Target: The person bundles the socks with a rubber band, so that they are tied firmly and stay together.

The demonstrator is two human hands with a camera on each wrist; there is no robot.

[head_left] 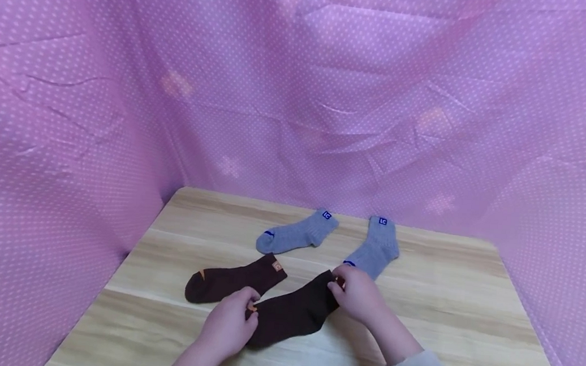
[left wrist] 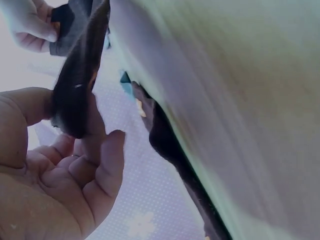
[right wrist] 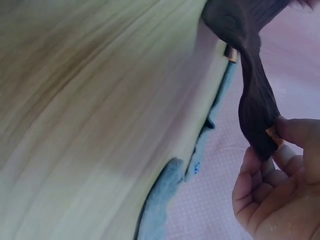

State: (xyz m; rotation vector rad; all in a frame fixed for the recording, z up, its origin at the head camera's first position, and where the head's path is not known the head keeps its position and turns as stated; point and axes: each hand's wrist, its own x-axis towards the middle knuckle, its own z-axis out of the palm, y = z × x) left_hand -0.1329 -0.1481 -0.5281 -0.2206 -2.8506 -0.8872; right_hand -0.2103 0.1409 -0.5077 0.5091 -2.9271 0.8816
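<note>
A dark brown sock (head_left: 291, 314) is stretched between both hands, lifted off the table in the wrist views. My left hand (head_left: 229, 321) pinches its toe end, where a bit of orange shows. At the cuff, my right hand (head_left: 359, 294) grips between thumb and fingers; an orange label peeks out beside the thumb in the right wrist view. Just behind the left hand lies a second brown sock (head_left: 235, 281), flat, with an orange label on its cuff. The toe of a grey sock (head_left: 377, 251) is partly covered by the right hand in the head view.
Another grey sock (head_left: 297, 234) with a blue label lies toward the back of the wooden table (head_left: 442, 307). Pink dotted cloth (head_left: 297, 121) hangs around the table's back and sides.
</note>
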